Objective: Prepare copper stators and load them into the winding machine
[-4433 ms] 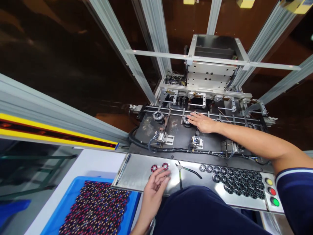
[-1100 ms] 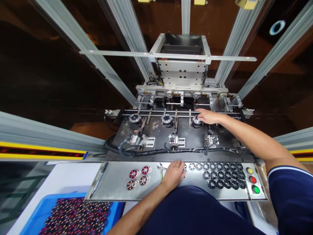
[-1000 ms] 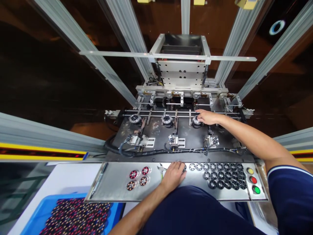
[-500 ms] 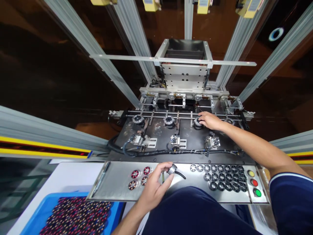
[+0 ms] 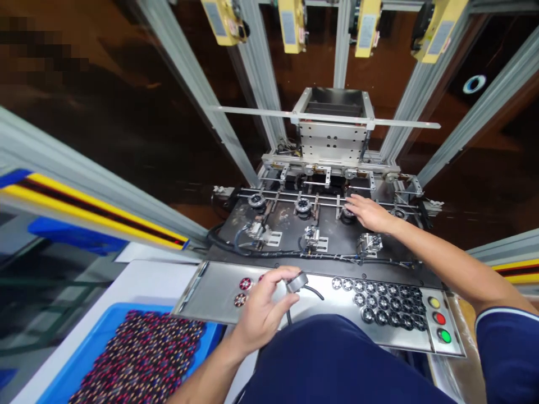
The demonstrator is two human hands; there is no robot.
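Observation:
My left hand (image 5: 263, 308) is closed on a round grey metal piece (image 5: 297, 282), held above the steel tray at the front of the machine. A black cable-like strip (image 5: 314, 292) sticks out beside that piece. My right hand (image 5: 373, 214) reaches forward over the third round fixture (image 5: 348, 217) on the dark plate. Its fingers are stretched out flat and partly cover the fixture, so whether they touch it I cannot tell. Two more fixtures, a left one (image 5: 256, 202) and a middle one (image 5: 303, 206), hold round slotted parts.
Several black slotted rotor-like parts (image 5: 382, 303) stand in rows on the steel tray (image 5: 210, 292), near yellow, red and green buttons (image 5: 439, 318). Red-wound parts (image 5: 240, 299) lie left of my hand. A blue bin (image 5: 101, 331) full of wound parts sits lower left.
My right hand's fingers have gone from curled at the third fixture to stretched flat over it. The camera view has turned left. My left hand keeps hold of the grey piece.

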